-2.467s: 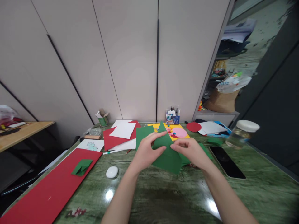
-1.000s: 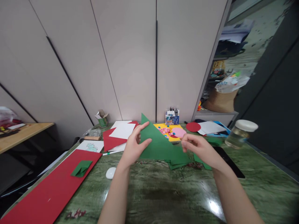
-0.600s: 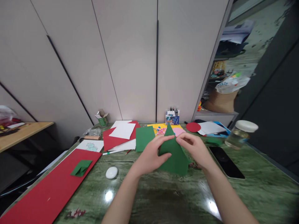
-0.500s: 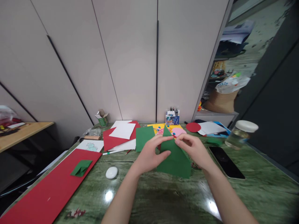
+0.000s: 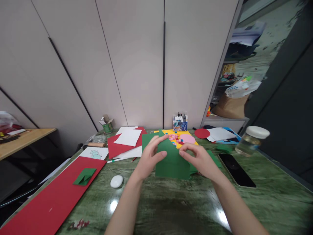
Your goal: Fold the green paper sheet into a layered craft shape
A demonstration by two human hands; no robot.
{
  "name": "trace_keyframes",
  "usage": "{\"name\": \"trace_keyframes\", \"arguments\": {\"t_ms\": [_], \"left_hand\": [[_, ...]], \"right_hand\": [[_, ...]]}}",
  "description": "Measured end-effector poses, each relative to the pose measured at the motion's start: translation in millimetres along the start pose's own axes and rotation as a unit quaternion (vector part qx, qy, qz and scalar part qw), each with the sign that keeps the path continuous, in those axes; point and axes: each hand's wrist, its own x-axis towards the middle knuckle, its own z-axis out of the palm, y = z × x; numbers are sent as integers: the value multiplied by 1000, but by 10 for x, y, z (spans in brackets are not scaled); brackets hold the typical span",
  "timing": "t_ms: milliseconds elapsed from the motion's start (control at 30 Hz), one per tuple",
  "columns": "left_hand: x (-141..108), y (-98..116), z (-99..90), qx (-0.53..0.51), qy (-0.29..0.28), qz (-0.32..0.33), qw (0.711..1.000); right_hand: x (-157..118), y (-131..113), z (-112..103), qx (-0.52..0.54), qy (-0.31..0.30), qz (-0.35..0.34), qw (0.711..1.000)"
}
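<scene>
Both hands are meeting at a green sheet (image 5: 172,168) over the worktop (image 5: 158,209): the left hand (image 5: 149,158) is holding its left side, thumb and index finger parted, while the right hand (image 5: 197,160) is pinching its slanting right edge! Beyond, a yellow sheet (image 5: 187,133) is carrying pink and blue bits (image 5: 174,138) and a pink circle (image 5: 187,139). Over right, a phone (image 5: 237,170) is lying near a lidded jar (image 5: 251,142); on the left, folded green paper (image 5: 84,176) is sitting on a long red panel (image 5: 53,195).
</scene>
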Motion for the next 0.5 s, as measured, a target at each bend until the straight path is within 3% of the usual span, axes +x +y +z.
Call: {"name": "trace_keyframes", "arguments": {"t_ms": [300, 500], "left_hand": [[46, -78, -158, -63, 65, 28, 996], [22, -38, -209, 38, 66, 7, 997]], "right_hand": [[-20, -28, -35, -20, -20, 8, 1000], [-24, -11, -89, -38, -49, 13, 998]]}}
